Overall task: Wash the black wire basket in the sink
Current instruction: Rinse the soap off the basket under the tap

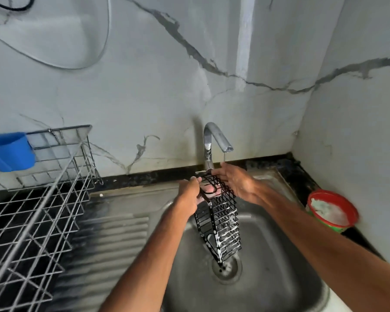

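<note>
Hanging straight down below the tap [208, 143], the black wire basket [221, 224] is held on end over the sink [279, 255]. Its long axis runs near vertical, the top rim close under the spout and the bottom end pointing down at the drain [226, 267], almost touching it.

The left hand [189, 194] is just left of the tap's base, its fingers curled round the basket's top rim and taking the weight from that side. The right hand [236, 181] comes in from the tap's right, nearer the spout. Its fingers lie fairly straight along the upper right edge of the wire, but I cannot tell from here whether the thumb pinches underneath. Both hands are at the top, so the whole length of the basket lies below them.

White foam [229, 230] clings to the lower wires, well below the tap, while the top looks clean. What looks like a thin thread of water drops from the spout beside the right fingers. To my eye the next move depends on that gap: the soapy end is the end farthest from the water, so the basket would need lifting or turning end for end.

Far left of the tap stand a steel dish rack [43, 199] and a blue cup [9, 150]; off to its right is a red tub [332, 210].
</note>
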{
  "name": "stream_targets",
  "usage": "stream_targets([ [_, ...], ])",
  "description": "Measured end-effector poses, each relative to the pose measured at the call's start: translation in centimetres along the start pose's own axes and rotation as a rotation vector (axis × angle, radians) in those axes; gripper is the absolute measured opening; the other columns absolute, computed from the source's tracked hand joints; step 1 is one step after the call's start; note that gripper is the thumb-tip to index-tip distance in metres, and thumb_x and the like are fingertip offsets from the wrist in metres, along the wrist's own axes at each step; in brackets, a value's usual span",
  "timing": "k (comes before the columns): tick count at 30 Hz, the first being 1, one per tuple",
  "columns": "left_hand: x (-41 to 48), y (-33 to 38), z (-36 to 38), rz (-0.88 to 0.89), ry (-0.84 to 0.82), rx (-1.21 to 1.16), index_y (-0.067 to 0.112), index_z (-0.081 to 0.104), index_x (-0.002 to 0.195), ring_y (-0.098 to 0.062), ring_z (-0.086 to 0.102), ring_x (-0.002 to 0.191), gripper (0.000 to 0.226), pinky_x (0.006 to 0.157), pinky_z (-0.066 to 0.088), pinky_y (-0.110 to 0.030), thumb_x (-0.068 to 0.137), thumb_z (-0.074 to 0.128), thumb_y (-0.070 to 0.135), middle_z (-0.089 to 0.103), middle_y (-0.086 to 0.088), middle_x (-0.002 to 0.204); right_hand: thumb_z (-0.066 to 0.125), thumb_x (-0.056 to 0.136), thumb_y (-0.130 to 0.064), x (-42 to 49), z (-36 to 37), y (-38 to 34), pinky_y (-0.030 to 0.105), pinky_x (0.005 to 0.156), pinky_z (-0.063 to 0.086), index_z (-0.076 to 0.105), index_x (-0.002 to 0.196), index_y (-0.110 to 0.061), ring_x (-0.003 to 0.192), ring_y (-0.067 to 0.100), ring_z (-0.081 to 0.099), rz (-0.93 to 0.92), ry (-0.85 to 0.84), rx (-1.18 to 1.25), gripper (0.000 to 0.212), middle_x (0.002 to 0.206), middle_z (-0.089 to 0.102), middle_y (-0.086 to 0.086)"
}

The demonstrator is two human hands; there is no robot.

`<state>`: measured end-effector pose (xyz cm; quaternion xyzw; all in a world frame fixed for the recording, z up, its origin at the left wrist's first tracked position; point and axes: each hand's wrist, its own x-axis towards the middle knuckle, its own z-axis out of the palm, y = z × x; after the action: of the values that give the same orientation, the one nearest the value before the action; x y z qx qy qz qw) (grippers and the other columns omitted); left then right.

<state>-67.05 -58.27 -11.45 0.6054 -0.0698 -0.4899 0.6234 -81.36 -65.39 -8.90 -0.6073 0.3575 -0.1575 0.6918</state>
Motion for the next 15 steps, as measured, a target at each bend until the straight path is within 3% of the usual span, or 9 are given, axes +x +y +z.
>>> stream_targets([
  [2, -0.2, 0.9, 0.0, -0.05, -0.019, 0.035, -0.005, 0.057, 0.11, -0.037, 0.078, 0.078, 0.028, 0.076, 0.065, -0.055, 0.113, 0.036, 0.014, 0.074, -0.029, 0.098, 0.021, 0.109, -0.043, 0.1, 0.4, -1.3, 0.043, 0.119, 0.024, 0.04, 0.149, -0.003, 0.147, 0.031, 0.032, 0.06, 0.047, 0.048, 0.06, 0.159, 0.035, 0.017],
  [4, -0.8, 1.8, 0.1, -0.093, -0.036, 0.078, -0.006, 0.058, 0.111, -0.034, 0.077, 0.068, 0.029, 0.064, 0.066, -0.05, 0.113, 0.038, 0.015, 0.074, -0.03, 0.095, 0.018, 0.11, -0.04, 0.2, 0.9, -2.7, 0.046, 0.123, 0.013, 0.034, 0.152, -0.002, 0.152, 0.032, 0.023, 0.118, 0.106, 0.07, 0.059, 0.162, 0.029, 0.017],
  [7, -1.7, 3.4, 0.3, -0.155, -0.053, 0.11, -0.008, 0.059, 0.112, -0.035, 0.076, 0.063, 0.022, 0.053, 0.063, -0.044, 0.111, 0.043, 0.007, 0.072, -0.034, 0.1, 0.021, 0.11, -0.027, 0.4, 1.6, -4.0, 0.046, 0.124, 0.012, 0.03, 0.153, -0.002, 0.151, 0.031, 0.025, 0.15, 0.15, 0.057, 0.051, 0.161, 0.032, 0.016],
  [12, -2.7, 5.9, 1.2, -0.219, -0.033, 0.16, -0.006, 0.059, 0.109, -0.037, 0.076, 0.068, 0.014, 0.055, 0.064, -0.046, 0.108, 0.046, 0.001, 0.07, -0.032, 0.087, 0.022, 0.109, -0.016, 0.5, 2.5, -5.0, 0.049, 0.123, 0.024, 0.042, 0.146, -0.001, 0.143, 0.038, 0.039, 0.175, 0.252, 0.081, 0.045, 0.149, 0.048, 0.021],
  [15, -3.2, 6.4, 1.5, -0.219, -0.018, 0.192, -0.006, 0.061, 0.114, -0.042, 0.077, 0.083, 0.018, 0.06, 0.065, -0.047, 0.109, 0.048, 0.006, 0.073, -0.034, 0.096, 0.02, 0.112, -0.031, 0.7, 3.2, -6.3, 0.036, 0.108, 0.037, 0.046, 0.145, -0.005, 0.139, 0.036, 0.044, 0.25, 0.242, -0.031, 0.049, 0.146, 0.05, 0.023],
])
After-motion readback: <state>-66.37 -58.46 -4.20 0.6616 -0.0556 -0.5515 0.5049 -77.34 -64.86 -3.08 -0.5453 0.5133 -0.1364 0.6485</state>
